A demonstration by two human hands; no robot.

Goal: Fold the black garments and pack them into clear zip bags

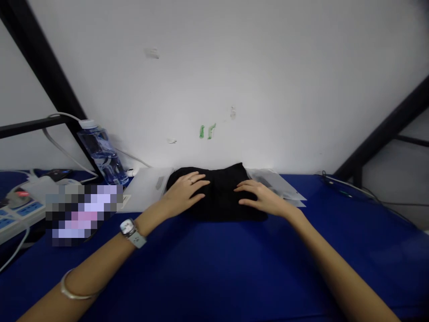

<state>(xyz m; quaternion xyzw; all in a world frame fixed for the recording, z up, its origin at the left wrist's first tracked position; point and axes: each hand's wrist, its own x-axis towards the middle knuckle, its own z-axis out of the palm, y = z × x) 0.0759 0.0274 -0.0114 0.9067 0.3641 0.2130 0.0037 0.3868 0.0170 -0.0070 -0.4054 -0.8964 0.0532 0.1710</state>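
A piece of black cloth (pixel 221 203), folded or bunched, lies near the wall on the blue surface. My left hand (pixel 186 193) rests on its left part with the fingers spread; a ring is on one finger. On the right part lies my right hand (pixel 259 197), fingers apart and pointing left. Neither hand shows a grip on the cloth. Partly under the cloth are a white sheet or folder (pixel 144 190) on the left and clear plastic sleeves (pixel 279 183) on the right. My left wrist bears a watch (pixel 133 232) and a bracelet (pixel 75 295).
A water bottle (pixel 105 154) leans at the back left. In front of it lies a pixelated object (pixel 83 214), beside a power strip (pixel 20 217) with plugs and white cables. A thin dark cable (pixel 351 188) runs along the right. Black frame bars (pixel 385 120) flank the white wall (pixel 268 80).
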